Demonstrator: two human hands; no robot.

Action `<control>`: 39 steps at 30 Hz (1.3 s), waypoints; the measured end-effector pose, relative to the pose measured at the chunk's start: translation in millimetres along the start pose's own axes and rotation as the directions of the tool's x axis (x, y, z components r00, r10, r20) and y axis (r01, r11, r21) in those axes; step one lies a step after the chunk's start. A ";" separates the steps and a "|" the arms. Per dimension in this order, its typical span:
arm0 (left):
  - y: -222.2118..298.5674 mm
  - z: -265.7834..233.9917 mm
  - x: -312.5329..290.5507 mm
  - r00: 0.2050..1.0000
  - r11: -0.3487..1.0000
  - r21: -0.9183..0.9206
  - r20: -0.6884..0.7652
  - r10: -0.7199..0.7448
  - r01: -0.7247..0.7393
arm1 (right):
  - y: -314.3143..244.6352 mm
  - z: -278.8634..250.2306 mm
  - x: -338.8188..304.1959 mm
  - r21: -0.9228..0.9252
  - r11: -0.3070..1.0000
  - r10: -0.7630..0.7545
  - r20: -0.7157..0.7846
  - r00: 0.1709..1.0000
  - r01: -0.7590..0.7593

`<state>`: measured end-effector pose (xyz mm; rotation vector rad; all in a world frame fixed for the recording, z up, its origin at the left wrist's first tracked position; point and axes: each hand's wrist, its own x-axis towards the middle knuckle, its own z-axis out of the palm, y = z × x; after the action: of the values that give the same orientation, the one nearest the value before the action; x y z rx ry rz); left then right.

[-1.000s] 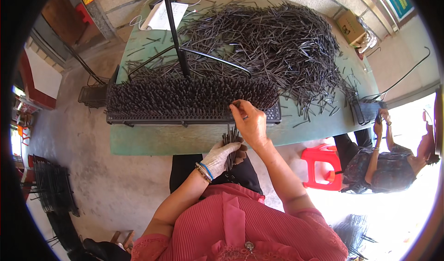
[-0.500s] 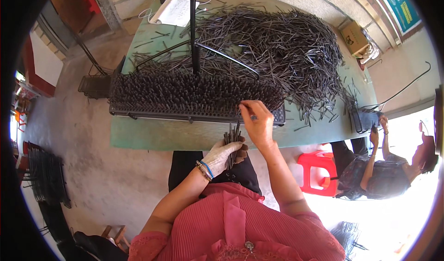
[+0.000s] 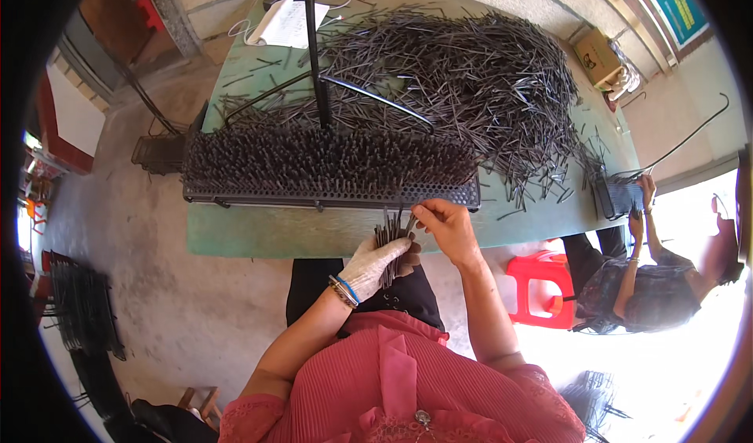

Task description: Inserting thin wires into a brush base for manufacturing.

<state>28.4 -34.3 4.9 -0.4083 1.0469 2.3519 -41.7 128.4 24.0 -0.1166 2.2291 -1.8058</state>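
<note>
My left hand (image 3: 378, 259), in a pale knitted glove, is closed round a bundle of thin dark rods (image 3: 390, 235) that point upward. Bare, my right hand (image 3: 444, 225) pinches at the top of a rod on the bundle's right side. Just beyond both hands lies a long black perforated rack (image 3: 329, 196) on the green table. Its holes are densely filled with upright dark rods (image 3: 314, 160), while bare holes show along the front right edge. A black post with side braces (image 3: 321, 90) rises from the rack.
A big heap of loose rods (image 3: 486, 90) covers the far part of the table (image 3: 235, 231). An open notebook (image 3: 289, 24) and cables lie at the back left. At right, a co-worker (image 3: 655, 286) handles a smaller rack (image 3: 620, 198) beside a red stool (image 3: 541, 290).
My right hand has come down and nearer, from the rack's front edge to the top of the bundle. The left hand stays almost in place; the view has shifted slightly.
</note>
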 end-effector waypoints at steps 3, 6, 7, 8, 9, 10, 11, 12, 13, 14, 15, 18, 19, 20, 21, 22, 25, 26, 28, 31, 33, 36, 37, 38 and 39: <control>-2.8 0.3 1.4 0.999 0.999 0.021 -0.046 -0.025 0.026 | -6.1 -4.4 2.7 0.003 1.000 0.023 -0.038 0.999 -0.023; -4.3 0.6 3.2 0.997 1.000 0.003 -0.072 -0.008 0.009 | -18.1 -10.2 11.8 0.083 0.990 -0.102 -0.161 0.982 0.117; -5.1 -0.2 4.8 0.996 1.000 -0.003 -0.082 -0.015 0.015 | -20.9 -11.1 16.6 0.085 0.990 -0.102 -0.163 0.981 0.117; -5.5 -0.4 5.6 0.995 1.000 -0.009 -0.093 -0.021 0.021 | -25.0 -11.4 21.5 0.036 0.973 -0.219 -0.192 0.957 0.229; -5.6 0.5 5.7 0.996 1.000 -0.006 -0.092 -0.022 0.022 | -28.1 -12.6 27.0 -0.017 0.941 -0.333 -0.216 0.918 0.338; -5.8 1.5 5.1 0.995 1.000 0.005 -0.090 -0.030 0.031 | -28.3 -15.4 32.9 -0.090 0.918 -0.396 -0.184 0.900 0.386; -6.1 2.3 4.7 0.995 0.999 0.016 -0.088 -0.038 0.040 | -25.1 -17.4 38.7 -0.090 0.918 -0.397 -0.186 0.899 0.387; -6.8 2.3 4.5 0.995 0.999 0.016 -0.089 -0.037 0.039 | -21.5 -17.9 44.4 -0.132 0.893 -0.446 -0.137 0.885 0.430; -7.7 1.9 4.7 0.995 0.999 0.019 -0.088 -0.041 0.042 | -18.2 -18.4 47.9 -0.171 0.865 -0.491 -0.084 0.867 0.473; -8.4 1.5 5.0 0.995 0.999 0.022 -0.088 -0.044 0.046 | -15.1 -19.1 49.7 -0.170 0.864 -0.492 -0.084 0.867 0.474; -9.2 0.6 5.6 0.995 0.999 0.021 -0.089 -0.044 0.046 | -14.2 -18.7 50.6 -0.173 0.860 -0.496 -0.059 0.866 0.481; -10.6 -1.2 6.5 0.995 0.998 0.013 -0.080 -0.056 0.057 | -10.2 -16.1 50.8 -0.115 0.875 -0.480 -0.069 0.875 0.471; -10.6 -1.4 6.4 0.995 0.998 0.007 -0.079 -0.057 0.058 | -9.3 -14.9 50.4 -0.054 0.889 -0.457 -0.103 0.883 0.454; -10.8 -1.5 6.4 0.995 0.998 0.001 -0.077 -0.059 0.059 | -9.1 -14.0 50.4 -0.054 0.890 -0.456 -0.104 0.884 0.453; -11.0 -1.8 6.4 0.995 0.998 0.001 -0.077 -0.060 0.060 | -9.2 -13.0 50.4 -0.058 0.889 -0.458 -0.101 0.883 0.454; -11.4 -2.2 6.6 0.995 0.998 -0.002 -0.079 -0.059 0.059 | -9.1 -12.0 50.2 -0.064 0.889 -0.459 -0.099 0.883 0.454; -11.4 -0.8 7.4 0.995 0.998 -0.009 -0.078 -0.067 0.066 | -6.2 -9.8 50.0 -0.028 0.902 -0.431 -0.142 0.891 0.432; -11.4 -0.3 7.8 0.994 0.997 -0.014 -0.076 -0.073 0.073 | -5.9 -9.8 48.9 -0.030 0.902 -0.431 -0.143 0.891 0.431; -11.9 -2.0 8.5 0.995 0.997 -0.016 -0.072 -0.071 0.070 | -7.2 -7.1 46.5 -0.064 0.889 -0.458 -0.163 0.874 0.454; -12.0 -2.5 9.1 0.995 0.997 -0.021 -0.066 -0.070 0.069 | -7.6 -4.0 46.3 -0.103 0.896 -0.445 -0.184 0.877 0.433; -11.5 -2.3 9.2 0.995 0.997 -0.024 -0.066 -0.069 0.068 | -3.7 -0.4 47.2 -0.080 0.887 -0.460 -0.227 0.858 0.454; -10.5 -2.0 8.6 0.997 0.997 -0.048 -0.048 -0.064 0.062 | -1.6 1.9 46.9 -0.065 0.878 -0.472 -0.278 0.836 0.474; -10.7 -1.9 8.5 0.997 0.997 -0.046 -0.046 -0.061 0.059 | -1.4 2.4 46.3 -0.072 0.879 -0.471 -0.286 0.834 0.472; -10.9 -2.0 8.4 0.997 0.997 -0.044 -0.045 -0.058 0.056 | -0.8 2.5 45.4 -0.072 0.879 -0.471 -0.285 0.835 0.471; -10.8 -2.3 8.1 0.997 0.997 -0.045 -0.045 -0.058 0.056 | -0.1 2.2 44.0 -0.078 0.882 -0.467 -0.291 0.835 0.465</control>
<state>28.1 -27.2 -6.8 -0.5043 0.9933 2.3283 -83.4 116.2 16.8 -0.4525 2.5885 -2.1919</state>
